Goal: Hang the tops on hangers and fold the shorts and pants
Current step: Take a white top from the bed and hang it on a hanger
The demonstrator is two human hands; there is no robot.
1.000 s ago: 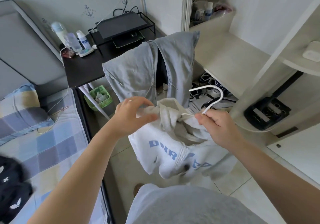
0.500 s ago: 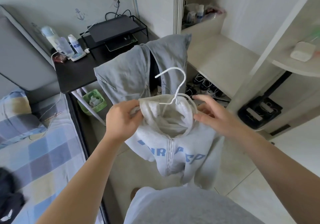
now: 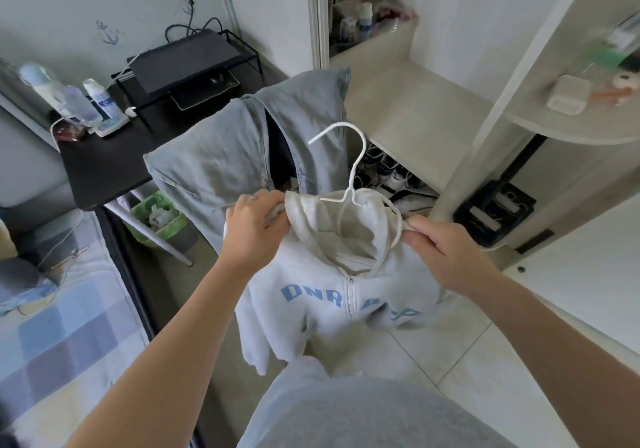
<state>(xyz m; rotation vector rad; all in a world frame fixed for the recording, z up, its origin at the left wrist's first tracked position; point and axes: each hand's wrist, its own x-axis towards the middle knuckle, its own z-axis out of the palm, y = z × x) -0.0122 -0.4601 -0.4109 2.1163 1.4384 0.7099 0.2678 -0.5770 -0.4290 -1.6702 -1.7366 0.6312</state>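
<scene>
1. Head view: the white zip hoodie is held in the air in front of the person's body, above the tiled floor and just in front of a grey garment draped over a chair back.
2. The white wire hanger is already inside the neck opening. Only its hook and the top of its shoulders show.
3. The left hand is closed around a bunch of fabric at one side of the collar. The right hand pinches the fabric at the other side, where the hanger's end seems to sit.
4. Progress, as I judge it: this top is nearly seated on its hanger, with the shoulders being settled. It is not yet on a rail, and no rail is in view.
5. Left to do: the grey garment looks like pants and is unfolded. Whether more clothes wait on the bed I cannot tell.
6. Orientation: the hoodie's front faces the camera. Its zip and long axis run from the collar down toward the floor, with the blue lettering across the chest.
7. The hanger's hook rises above the collar, and its open tip curls toward the dark bench. Its shoulder line runs side to side between the two hands.
</scene>
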